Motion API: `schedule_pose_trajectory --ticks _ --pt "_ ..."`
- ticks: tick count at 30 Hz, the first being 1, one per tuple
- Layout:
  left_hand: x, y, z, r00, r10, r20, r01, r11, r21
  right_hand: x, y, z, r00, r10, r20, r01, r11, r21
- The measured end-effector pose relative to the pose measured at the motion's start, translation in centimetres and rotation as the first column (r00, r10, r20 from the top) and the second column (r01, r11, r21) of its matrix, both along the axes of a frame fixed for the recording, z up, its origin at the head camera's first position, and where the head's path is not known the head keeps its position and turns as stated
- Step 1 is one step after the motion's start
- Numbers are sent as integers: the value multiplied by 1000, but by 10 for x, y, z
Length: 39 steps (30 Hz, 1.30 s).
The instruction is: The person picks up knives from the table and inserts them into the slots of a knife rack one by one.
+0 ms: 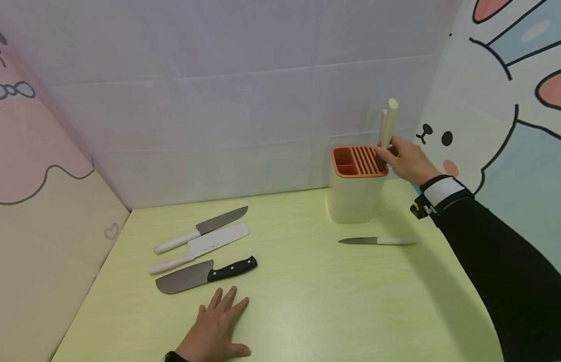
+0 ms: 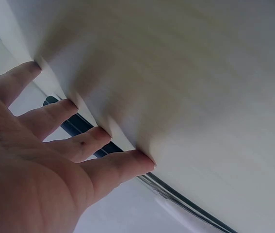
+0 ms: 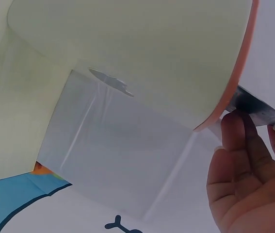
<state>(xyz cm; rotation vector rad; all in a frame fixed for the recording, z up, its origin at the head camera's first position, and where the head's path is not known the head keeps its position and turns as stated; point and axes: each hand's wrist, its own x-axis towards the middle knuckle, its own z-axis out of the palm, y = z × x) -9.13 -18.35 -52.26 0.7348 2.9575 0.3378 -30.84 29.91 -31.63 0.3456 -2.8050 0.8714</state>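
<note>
My right hand (image 1: pixel 409 160) pinches a knife with a cream handle (image 1: pixel 390 123) at the back right. Its handle points up, and the blade (image 3: pixel 256 107) goes partly into the orange slotted top (image 1: pixel 365 162) of a white knife holder (image 1: pixel 352 201). Just behind it stands a second, pinkish-white handle (image 1: pixel 382 120). My left hand (image 1: pixel 212 327) rests on the table with spread fingers and holds nothing. Beyond its fingertips lies a black-handled knife (image 1: pixel 185 278). A white cleaver (image 1: pixel 219 239) and a white-handled knife (image 1: pixel 221 220) lie behind that one.
A small paring knife (image 1: pixel 377 241) with a white handle lies in front of the holder. The pale green table (image 1: pixel 298 301) meets a light cloth wall (image 1: pixel 244 120) at the back. Cartoon-printed panels (image 1: pixel 529 166) stand at both sides.
</note>
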Motion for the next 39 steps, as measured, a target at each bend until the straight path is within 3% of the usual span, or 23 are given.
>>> schedule_pose_trajectory --ticks 20,30,36,39 --pt "0 -2 0 1000 7 16 -7 1000 -8 3 -3 -18 1000 -12 -20 13 1000 26" --pt "3 -1 1 1000 -3 28 3 1000 -2 2 -3 -29 996 4 -92 0 999 41" --pt "4 0 3 1000 3 17 -2 1000 -3 0 -5 -32 990 7 -142 -8 1000 -9" --pt "5 -1 3 1000 4 15 -4 1000 -4 -2 -4 -38 993 19 -118 -28 997 -72"
